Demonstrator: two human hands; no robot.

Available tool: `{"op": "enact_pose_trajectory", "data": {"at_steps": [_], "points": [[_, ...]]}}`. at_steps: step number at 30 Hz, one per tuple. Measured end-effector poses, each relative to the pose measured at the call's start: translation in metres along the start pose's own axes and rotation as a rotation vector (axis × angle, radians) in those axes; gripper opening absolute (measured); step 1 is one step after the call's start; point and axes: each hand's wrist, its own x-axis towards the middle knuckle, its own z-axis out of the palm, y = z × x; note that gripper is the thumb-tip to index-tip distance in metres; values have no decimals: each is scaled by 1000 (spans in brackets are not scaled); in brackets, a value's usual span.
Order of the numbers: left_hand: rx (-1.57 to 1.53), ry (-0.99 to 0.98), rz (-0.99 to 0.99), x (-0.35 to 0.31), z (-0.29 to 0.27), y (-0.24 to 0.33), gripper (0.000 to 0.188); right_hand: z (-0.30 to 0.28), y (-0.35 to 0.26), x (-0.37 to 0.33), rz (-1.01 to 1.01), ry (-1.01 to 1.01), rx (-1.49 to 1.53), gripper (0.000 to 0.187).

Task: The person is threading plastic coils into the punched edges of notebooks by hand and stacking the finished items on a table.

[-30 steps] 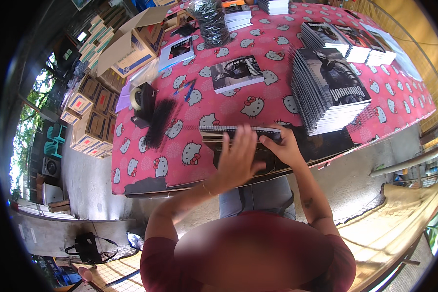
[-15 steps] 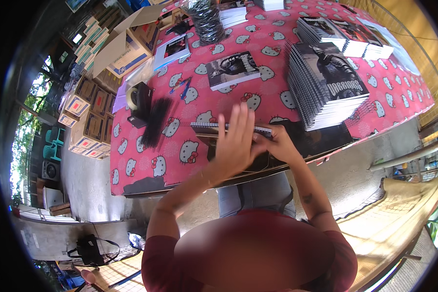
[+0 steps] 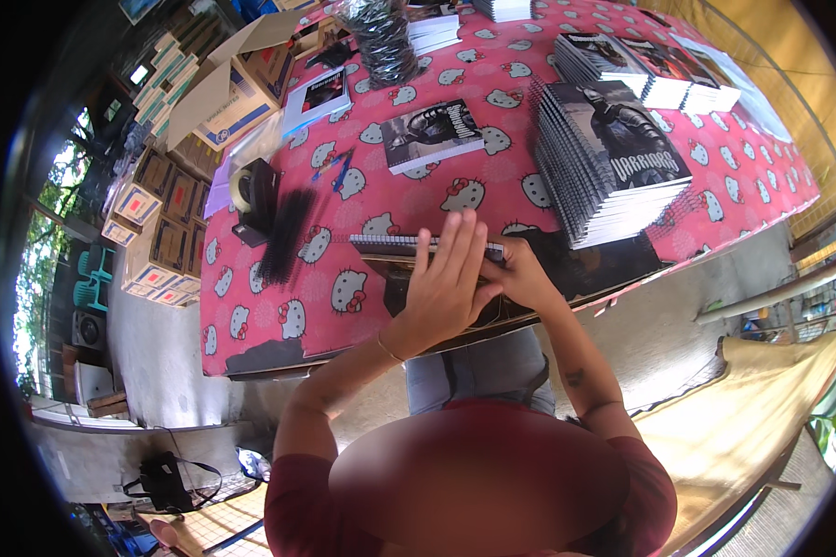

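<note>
At the table's near edge I hold a spiral notebook [image 3: 373, 243] tilted up, its bound edge on the far side. My left hand [image 3: 448, 283] lies flat against it with fingers stretched out. My right hand [image 3: 524, 274] is closed round its right end, thumb on the near side. The hands hide much of the notebook. Beyond them lies a pad with a dark printed cover [image 3: 432, 135], no coil visible on it. To the right of my hands rises a tall stack of spiral notebooks [image 3: 622, 139]. Several black binding coils [image 3: 286, 237] lie in a bunch to the left.
A black tape dispenser [image 3: 255, 200] and a blue-handled tool [image 3: 336, 172] sit on the left of the pink patterned tablecloth [image 3: 348, 291]. At the back stands a plastic-wrapped bundle of black coils [image 3: 385, 42]. More notebooks [image 3: 604, 60] are at far right; cartons [image 3: 163, 237] are piled beyond the left edge.
The view has shifted slightly, moving the whole scene left. My left hand, blurred before, now shows sharply on the notebook. The right hand keeps its grip.
</note>
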Motion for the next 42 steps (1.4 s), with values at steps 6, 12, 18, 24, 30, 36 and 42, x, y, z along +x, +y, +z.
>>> {"op": "enact_pose_trajectory", "data": {"at_steps": [6,12,18,24,30,36,42], "points": [[-158,137,-100,18,-16,-5,63,-2,5,-2,31,25,22,26],[-333,138,-22,34,-17,-29,14,-46,-14,-7,145,19,232,24],[-307,79,-36,35,-18,-31,15,-59,-42,20,-47,-135,-94,8],[-270,139,-20,27,-23,-19,16,-23,-39,11,-234,212,-363,18],[-298,-144,-44,41,-83,-49,18,-16,-67,-10,-257,376,-402,28],[-1119,401,-98,123,-137,12,33,-32,-155,-24,-378,334,-267,70],[-562,368,349,282,-110,-24,52,-158,-178,14,-157,417,231,60]]}}
